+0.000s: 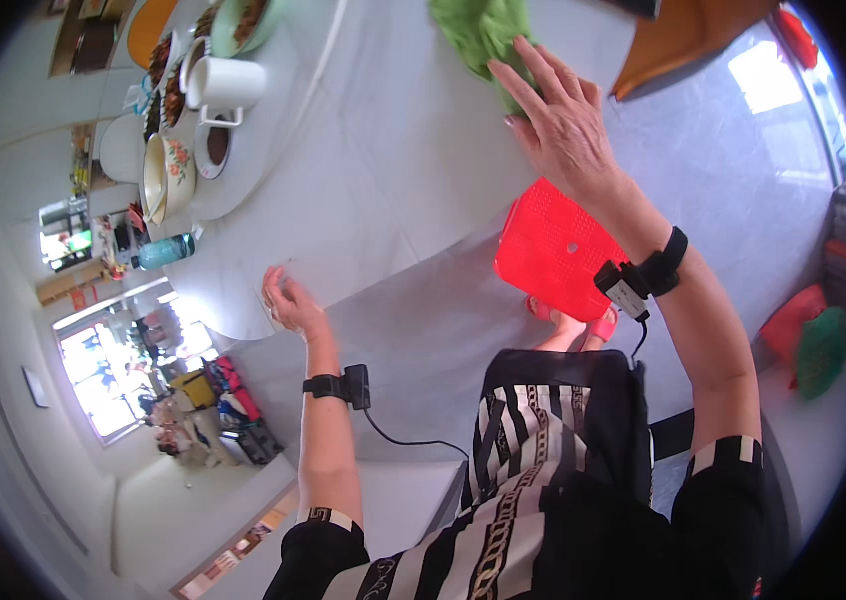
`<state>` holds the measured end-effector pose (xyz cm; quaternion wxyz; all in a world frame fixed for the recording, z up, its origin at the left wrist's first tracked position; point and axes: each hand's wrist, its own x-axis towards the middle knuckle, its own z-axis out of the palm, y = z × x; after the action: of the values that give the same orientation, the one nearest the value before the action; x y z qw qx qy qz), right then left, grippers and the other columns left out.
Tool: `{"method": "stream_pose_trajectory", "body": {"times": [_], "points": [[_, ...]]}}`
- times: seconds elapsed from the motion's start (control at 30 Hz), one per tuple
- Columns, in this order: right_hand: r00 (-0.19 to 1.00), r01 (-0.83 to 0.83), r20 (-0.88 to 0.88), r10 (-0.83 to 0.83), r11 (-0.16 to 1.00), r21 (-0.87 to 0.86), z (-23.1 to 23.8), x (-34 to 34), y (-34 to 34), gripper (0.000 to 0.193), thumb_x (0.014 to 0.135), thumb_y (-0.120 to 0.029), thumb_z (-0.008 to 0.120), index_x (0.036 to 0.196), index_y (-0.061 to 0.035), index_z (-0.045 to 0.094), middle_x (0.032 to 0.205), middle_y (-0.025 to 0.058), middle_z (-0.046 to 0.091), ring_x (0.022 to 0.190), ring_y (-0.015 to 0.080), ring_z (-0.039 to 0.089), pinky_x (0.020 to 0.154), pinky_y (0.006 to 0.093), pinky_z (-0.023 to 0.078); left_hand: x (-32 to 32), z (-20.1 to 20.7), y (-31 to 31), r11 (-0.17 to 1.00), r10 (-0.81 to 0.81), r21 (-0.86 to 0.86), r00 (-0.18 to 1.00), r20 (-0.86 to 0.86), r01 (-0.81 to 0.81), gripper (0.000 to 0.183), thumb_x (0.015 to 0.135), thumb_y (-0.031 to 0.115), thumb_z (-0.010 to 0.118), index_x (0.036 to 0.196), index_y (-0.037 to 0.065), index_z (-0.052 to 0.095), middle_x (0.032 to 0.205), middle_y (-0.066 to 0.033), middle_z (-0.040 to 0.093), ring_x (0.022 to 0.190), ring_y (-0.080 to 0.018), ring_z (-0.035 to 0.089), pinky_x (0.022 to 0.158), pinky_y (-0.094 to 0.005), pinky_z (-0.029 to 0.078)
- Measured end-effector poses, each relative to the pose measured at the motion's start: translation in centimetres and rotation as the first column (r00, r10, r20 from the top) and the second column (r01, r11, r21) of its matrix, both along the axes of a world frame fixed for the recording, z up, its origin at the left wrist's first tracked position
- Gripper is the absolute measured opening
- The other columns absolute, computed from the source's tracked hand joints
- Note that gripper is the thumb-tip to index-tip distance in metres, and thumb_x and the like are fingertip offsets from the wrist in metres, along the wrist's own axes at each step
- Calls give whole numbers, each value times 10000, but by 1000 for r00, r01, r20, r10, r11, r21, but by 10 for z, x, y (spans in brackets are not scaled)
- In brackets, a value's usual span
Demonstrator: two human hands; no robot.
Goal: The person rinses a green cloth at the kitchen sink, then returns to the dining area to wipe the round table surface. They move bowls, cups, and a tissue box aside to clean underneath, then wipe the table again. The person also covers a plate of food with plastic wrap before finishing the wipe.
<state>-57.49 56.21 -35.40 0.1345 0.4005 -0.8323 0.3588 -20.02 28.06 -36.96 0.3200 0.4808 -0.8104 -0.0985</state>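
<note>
A crumpled green cloth (pixel 483 42) lies on the white table (pixel 373 210) near its far right edge. My right hand (pixel 565 128) rests on the cloth's near side, its fingers stretched out and spread over the fabric. Whether the thumb pinches any of the cloth I cannot tell. At the table's near left edge, my left hand (pixel 293 303) is loosely bent with fingers apart, and nothing shows in it. Each wrist wears a black strap with a small device and a cable.
Dishes of food, a white mug (pixel 227 84) and a flowered enamel pot (pixel 169 177) stand on the table's raised round part at left. A teal bottle (pixel 165 251) lies beyond. Below my right hand is a red plastic stool (pixel 553 250). An orange-brown chair (pixel 688 40) is at upper right.
</note>
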Motion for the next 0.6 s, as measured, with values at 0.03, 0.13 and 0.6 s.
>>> {"method": "stream_pose_trajectory", "body": {"times": [0.03, 0.13, 0.6], "points": [[1000, -7, -2, 7, 1000, -27, -6, 4, 12, 643, 779, -67, 697, 1379, -208, 514, 1484, 109, 424, 1321, 290, 455, 1020, 437, 346, 1, -2, 0, 1000, -26, 2, 999, -36, 26, 247, 892, 67, 517, 1115, 61, 623, 1255, -104, 589, 1160, -257, 554, 962, -391, 419], [1000, 6, 15, -2, 961, -277, -23, 19, 36, 589, 759, -41, 672, 1324, -169, 564, 1459, 110, 464, 1316, 282, 469, 1009, 424, 349, 1, -6, -6, 998, -23, 58, 993, -117, 30, 228, 912, 50, 513, 1114, 37, 617, 1246, -107, 578, 1144, -234, 550, 970, -347, 435], [946, -72, 259, 194, 907, -415, -103, 121, 85, 406, 653, 42, 619, 1042, -63, 667, 1310, 153, 585, 1132, 333, 571, 862, 401, 411, 13, -8, -24, 995, -73, 58, 982, -173, 84, 199, 947, 53, 547, 1133, 37, 619, 1224, -58, 605, 1099, -169, 564, 934, -298, 453]]}}
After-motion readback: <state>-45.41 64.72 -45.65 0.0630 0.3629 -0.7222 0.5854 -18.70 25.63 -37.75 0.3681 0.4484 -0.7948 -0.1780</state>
